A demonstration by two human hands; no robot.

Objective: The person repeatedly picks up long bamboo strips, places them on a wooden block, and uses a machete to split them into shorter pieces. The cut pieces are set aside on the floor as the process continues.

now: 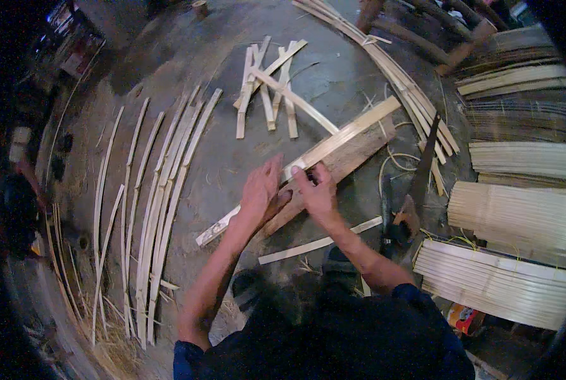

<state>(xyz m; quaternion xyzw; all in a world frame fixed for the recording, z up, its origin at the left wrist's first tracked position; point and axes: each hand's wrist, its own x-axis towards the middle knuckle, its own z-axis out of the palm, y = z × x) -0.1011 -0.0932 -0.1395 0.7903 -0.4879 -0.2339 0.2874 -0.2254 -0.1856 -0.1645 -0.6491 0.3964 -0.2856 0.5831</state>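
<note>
A long pale bamboo strip [362, 123] lies slantwise along a thick rough wooden board [356, 155] in front of me. My left hand [261, 190] rests across the strip's nearer half, fingers stretched forward and thumb apart over the board. The strip's lower left end [216, 231] sticks out past that hand. Just to the right, my right hand [318, 193] has thumb and curled fingers closed at the strip's edge. Its fingertips partly hide the contact. A shorter bamboo piece [321, 240] lies on the floor between the board and my feet.
Long bamboo strips [169, 171] lie at the left, and shorter ones [273, 95] are heaped beyond the board. A handsaw [422, 171] stands out at the right, beside a bundle of long strips [400, 76]. Stacked slat bundles [511, 212] line the far right.
</note>
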